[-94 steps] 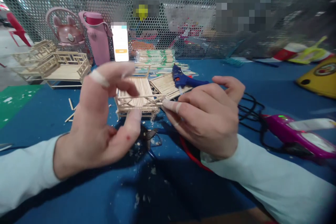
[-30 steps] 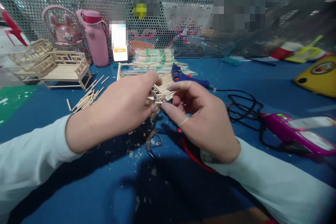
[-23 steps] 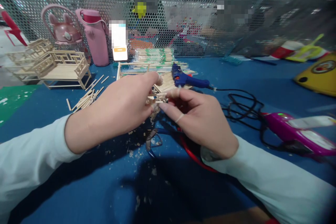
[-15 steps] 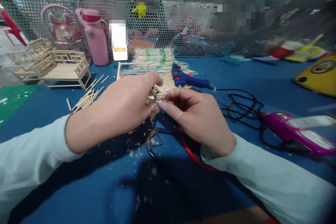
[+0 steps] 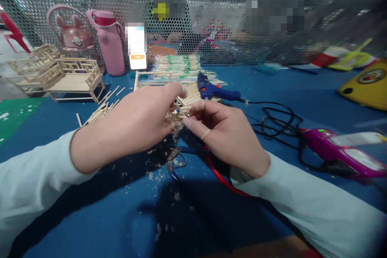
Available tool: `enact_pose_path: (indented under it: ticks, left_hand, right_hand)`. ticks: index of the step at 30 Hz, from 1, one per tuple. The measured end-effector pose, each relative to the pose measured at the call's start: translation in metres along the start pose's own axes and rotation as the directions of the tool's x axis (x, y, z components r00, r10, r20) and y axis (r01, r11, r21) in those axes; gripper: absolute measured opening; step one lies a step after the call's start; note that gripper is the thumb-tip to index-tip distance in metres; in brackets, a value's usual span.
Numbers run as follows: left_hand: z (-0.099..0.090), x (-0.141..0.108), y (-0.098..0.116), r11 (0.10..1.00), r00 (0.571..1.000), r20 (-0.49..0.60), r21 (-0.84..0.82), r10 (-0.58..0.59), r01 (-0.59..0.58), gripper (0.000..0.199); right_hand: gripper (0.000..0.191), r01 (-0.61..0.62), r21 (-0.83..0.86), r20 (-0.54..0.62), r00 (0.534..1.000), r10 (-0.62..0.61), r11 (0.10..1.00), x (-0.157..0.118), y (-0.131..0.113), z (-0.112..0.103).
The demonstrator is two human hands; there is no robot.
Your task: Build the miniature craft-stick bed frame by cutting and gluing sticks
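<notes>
Here, nearest, pliers [image 5: 171, 160] lie on the blue table [image 5: 99, 217]. Just beyond, the right hand [image 5: 229, 133] pinches narrowly at the right end of a small stick frame [image 5: 179, 113]; the left hand [image 5: 142, 117] curls around its left part and holds it, hiding much of it. Uneven pressure between the two could probably snap a thin stick or skew a joint. Cut sticks [image 5: 99, 115] lie left. Slightly farther, the glue gun [image 5: 222, 92] sits near the right knuckles: brushing it, if hot, might burn. Stick bundles [image 5: 178, 64] lie farthest.
</notes>
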State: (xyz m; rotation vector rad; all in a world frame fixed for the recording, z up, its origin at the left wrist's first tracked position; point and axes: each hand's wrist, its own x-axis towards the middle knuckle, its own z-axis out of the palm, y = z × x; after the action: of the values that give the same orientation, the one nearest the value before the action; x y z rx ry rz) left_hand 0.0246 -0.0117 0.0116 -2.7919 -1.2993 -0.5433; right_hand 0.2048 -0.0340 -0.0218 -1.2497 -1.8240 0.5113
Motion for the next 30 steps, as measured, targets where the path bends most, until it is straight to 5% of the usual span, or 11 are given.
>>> enact_pose_path:
  ticks: [30]
  left_hand:
    - [-0.0013,-0.0007,0.0079,0.999,0.999,-0.021,-0.014,-0.045,0.045,0.034]
  right_hand:
    - [0.009,0.026,-0.021,0.009,1.000,-0.026,0.999,0.0006,-0.0018,0.0007]
